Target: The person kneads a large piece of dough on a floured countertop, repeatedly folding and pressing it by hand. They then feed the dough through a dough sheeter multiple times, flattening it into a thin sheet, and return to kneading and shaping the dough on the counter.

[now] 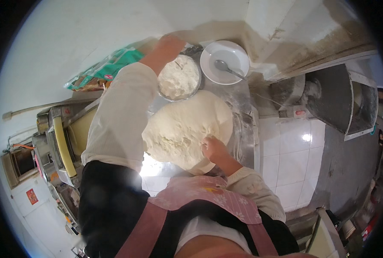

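A large slab of pale dough (185, 129) lies on a floured metal worktop (243, 129), its surface torn and dimpled in places. Against the dough's right part rests my right hand (215, 150), fingers curled; whether they grip it is unclear. My left hand (171, 46) is stretched beyond a round bowl of flour (180, 77), near a dark item (194, 50) by the wall; its fingertips are poorly seen. A thin dark thing sticks out of the flour. To the right of this bowl stands a white bowl (207, 64) with a grey spoon (222, 65) in it.
A green and clear plastic bag (114, 66) leans by the wall, beyond my left sleeve. Machinery with a yellow curved part (64, 146) stands at the left. On the right are a metal machine with a square hopper (331, 96) and white floor tiles (291, 138).
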`<control>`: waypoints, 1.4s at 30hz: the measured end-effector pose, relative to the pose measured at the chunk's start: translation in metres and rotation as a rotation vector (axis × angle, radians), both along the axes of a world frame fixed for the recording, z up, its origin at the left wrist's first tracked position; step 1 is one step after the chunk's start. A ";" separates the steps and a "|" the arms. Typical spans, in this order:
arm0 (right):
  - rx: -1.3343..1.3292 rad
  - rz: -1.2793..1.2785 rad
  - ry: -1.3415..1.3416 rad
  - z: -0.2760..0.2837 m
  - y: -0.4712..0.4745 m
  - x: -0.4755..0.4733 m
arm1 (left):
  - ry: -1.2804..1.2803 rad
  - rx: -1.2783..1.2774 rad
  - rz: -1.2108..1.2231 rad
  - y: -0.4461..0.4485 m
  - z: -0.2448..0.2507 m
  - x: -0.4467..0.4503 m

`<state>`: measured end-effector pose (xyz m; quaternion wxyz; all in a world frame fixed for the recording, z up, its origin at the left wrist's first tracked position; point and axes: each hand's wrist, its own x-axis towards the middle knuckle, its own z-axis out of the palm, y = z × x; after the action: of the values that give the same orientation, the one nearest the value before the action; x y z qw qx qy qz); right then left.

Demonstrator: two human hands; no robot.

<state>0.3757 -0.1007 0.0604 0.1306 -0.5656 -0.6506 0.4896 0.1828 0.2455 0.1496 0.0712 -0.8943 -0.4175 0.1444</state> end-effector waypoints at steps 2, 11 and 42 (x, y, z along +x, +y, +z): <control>0.003 0.006 0.001 -0.001 0.001 0.002 | 0.073 0.004 0.080 -0.005 -0.001 0.011; -0.921 -0.497 0.746 0.004 0.025 -0.010 | -0.002 0.002 0.444 -0.023 -0.002 -0.034; 0.269 0.751 -0.409 0.104 -0.007 -0.086 | -1.285 -1.098 1.145 -0.344 -0.017 -0.039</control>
<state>0.2901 -0.1078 0.1642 -0.1152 -0.3531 -0.8812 0.2924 0.1434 -0.0985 0.1330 -0.6660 -0.3781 -0.6177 -0.1787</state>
